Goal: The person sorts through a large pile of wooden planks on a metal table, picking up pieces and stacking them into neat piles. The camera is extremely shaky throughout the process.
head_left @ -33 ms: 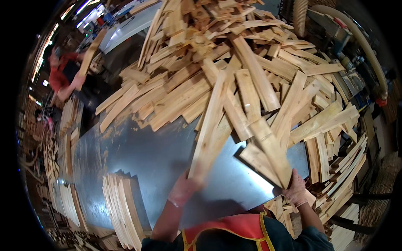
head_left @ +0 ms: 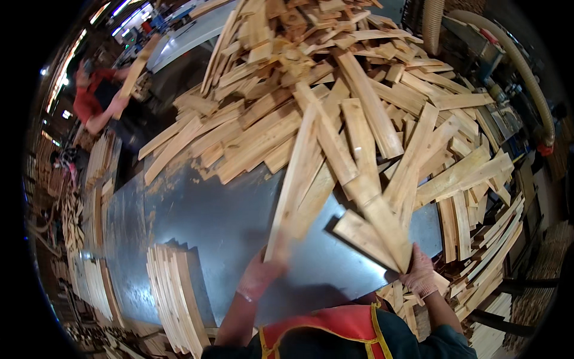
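1. Head view, landmark: take the metal table [head_left: 221, 215] in front of you as the reference for every position below.
2. Left hand [head_left: 261, 275]: it is above the near part of the table, closed on the near end of a long board [head_left: 291, 191]. Blur hides the exact finger placement. The board slants away across the table, its far end over the heap.
3. Right hand [head_left: 420, 274]: it is at the near right edge of the table, clamped on the near end of a knotted board [head_left: 382, 218]. Your two hands are well apart from each other.
4. Short board [head_left: 362, 239]: it lies over the near right part of the table, partly covered by the knotted board.
5. Heap of loose boards [head_left: 257, 119]: it covers the far side of the table, its pieces crossing at many angles. Sawdust [head_left: 160, 186] marks the table surface just beside it.
6. Stack of boards [head_left: 173, 293]: it stands in a close row at the near left part of the table.
7. Co-worker [head_left: 89, 105]: this person, in a red top, is beyond the far left of the table, holding a raised board [head_left: 137, 72].
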The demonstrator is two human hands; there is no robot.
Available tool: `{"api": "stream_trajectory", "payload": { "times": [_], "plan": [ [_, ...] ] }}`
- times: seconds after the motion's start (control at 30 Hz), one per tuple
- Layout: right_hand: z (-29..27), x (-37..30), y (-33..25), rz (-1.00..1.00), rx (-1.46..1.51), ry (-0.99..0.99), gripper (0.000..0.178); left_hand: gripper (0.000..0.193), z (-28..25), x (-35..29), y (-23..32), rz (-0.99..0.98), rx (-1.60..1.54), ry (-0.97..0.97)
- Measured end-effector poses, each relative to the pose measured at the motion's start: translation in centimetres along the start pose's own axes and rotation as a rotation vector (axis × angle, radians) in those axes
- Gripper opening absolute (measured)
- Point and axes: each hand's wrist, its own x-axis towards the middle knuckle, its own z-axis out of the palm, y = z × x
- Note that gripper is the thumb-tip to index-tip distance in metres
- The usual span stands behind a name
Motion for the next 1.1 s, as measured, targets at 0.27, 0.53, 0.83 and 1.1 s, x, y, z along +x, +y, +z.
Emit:
{"api": "stream_trajectory", "payload": {
  "times": [0.27, 0.53, 0.83, 1.1],
  "plan": [
    [8.3, 3.7, -22.2, -0.408, 0.442, -0.355, 0.110, 0.070, -11.4, -13.0, -6.9, 0.207, -0.176, 0.508],
    [29.7, -3.3, -41.0, -0.387, 0.841, -0.746, 0.114, 0.070, -17.2, -26.1, -9.3, 0.360, -0.285, 0.706],
    [38.8, -10.3, -54.1, -1.101, -0.188, -0.968, 0.060, 0.061, -16.8, -27.0, -7.5, 0.392, -0.064, 0.923],
    [8.7, 9.8, -42.3, -0.538, 0.230, 0.223, 0.042, 0.083, -12.3, -20.4, -10.7, 0.348, -0.086, 0.700]
  ]
}}
